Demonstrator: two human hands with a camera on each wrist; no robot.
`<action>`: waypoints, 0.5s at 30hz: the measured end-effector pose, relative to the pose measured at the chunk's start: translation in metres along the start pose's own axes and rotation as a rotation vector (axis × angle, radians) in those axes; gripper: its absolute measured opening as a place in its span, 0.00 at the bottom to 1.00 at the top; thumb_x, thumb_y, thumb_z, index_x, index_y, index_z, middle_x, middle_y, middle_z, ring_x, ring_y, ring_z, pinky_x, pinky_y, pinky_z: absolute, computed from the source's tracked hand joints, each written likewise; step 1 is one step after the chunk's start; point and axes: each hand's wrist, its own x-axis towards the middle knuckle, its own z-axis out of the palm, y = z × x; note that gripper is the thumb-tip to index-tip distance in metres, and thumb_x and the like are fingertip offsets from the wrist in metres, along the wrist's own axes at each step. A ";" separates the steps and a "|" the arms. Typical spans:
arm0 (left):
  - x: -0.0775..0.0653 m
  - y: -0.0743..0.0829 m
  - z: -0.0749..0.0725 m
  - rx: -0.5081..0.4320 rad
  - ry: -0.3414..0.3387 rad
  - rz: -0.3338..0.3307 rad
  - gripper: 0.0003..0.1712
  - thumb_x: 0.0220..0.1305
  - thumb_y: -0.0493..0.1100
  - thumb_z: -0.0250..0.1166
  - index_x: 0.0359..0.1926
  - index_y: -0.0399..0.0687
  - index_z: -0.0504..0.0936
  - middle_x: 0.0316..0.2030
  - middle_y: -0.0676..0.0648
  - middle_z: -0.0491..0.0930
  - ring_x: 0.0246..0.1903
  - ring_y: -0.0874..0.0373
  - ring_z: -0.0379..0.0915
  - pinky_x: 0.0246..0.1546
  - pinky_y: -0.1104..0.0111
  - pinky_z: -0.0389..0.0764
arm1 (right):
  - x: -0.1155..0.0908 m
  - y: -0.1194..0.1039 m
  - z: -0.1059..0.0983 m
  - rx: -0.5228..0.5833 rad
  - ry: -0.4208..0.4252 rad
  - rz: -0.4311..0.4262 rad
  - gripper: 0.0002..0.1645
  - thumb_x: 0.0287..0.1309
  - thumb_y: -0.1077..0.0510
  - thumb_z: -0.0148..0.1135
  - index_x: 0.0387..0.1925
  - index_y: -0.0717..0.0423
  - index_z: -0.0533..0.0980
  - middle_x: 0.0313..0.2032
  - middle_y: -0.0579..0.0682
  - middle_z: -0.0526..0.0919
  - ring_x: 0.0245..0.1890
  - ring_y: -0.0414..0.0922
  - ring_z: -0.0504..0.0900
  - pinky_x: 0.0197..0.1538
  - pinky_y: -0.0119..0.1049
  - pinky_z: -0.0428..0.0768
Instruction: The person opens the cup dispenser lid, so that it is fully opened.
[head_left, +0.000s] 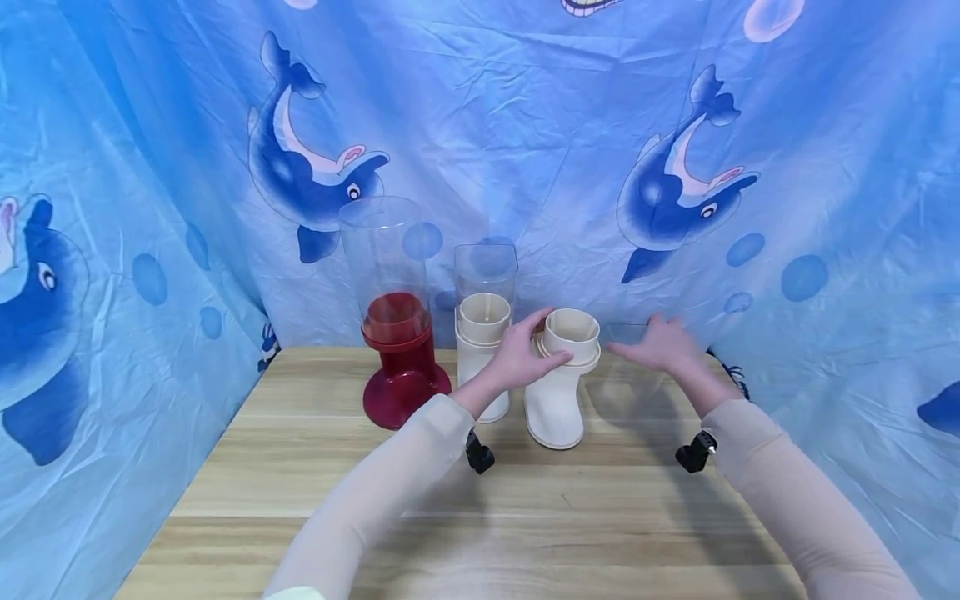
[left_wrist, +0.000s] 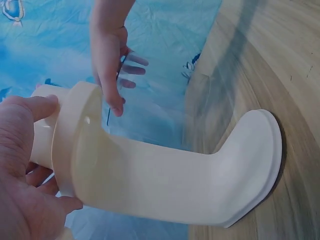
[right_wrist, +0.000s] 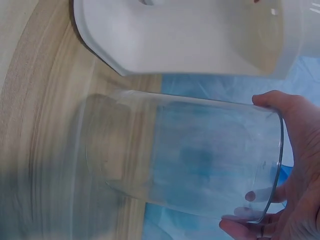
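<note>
Across the wooden table (head_left: 570,517), a red base (head_left: 397,375) under a tall clear tube (head_left: 384,250) stands left of a white base (head_left: 471,362) with a shorter tube (head_left: 486,267). Beside that is another white base (head_left: 555,408), bare-topped. The step in hand looks like pairing it with a loose clear sleeve (right_wrist: 200,155); the next move probably calls for lifting that sleeve level over the collar (left_wrist: 67,145). The left hand (head_left: 519,354) grips the collar, the foot (left_wrist: 250,160) below. The right hand (head_left: 660,343) grips the sleeve's upper end; whether its lower end touches the table is hard to tell.
</note>
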 end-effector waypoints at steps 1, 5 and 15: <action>0.001 -0.001 0.000 0.001 0.004 0.000 0.49 0.62 0.47 0.78 0.78 0.36 0.66 0.68 0.36 0.80 0.68 0.44 0.78 0.73 0.56 0.77 | 0.001 -0.001 0.001 -0.001 -0.005 0.002 0.79 0.53 0.13 0.59 0.74 0.80 0.56 0.69 0.87 0.63 0.64 0.82 0.71 0.59 0.75 0.78; 0.005 -0.003 0.001 0.010 -0.013 -0.009 0.50 0.64 0.46 0.77 0.80 0.38 0.63 0.71 0.37 0.77 0.71 0.45 0.76 0.75 0.58 0.75 | 0.004 -0.007 0.006 -0.017 -0.028 0.026 0.82 0.53 0.13 0.58 0.77 0.80 0.51 0.71 0.89 0.55 0.66 0.84 0.68 0.61 0.76 0.77; 0.017 -0.007 0.001 0.026 -0.012 -0.060 0.50 0.67 0.47 0.74 0.82 0.39 0.60 0.72 0.36 0.75 0.72 0.45 0.73 0.76 0.57 0.73 | 0.009 -0.015 0.013 -0.056 -0.066 0.052 0.85 0.54 0.12 0.54 0.78 0.81 0.43 0.73 0.89 0.52 0.66 0.84 0.68 0.62 0.74 0.78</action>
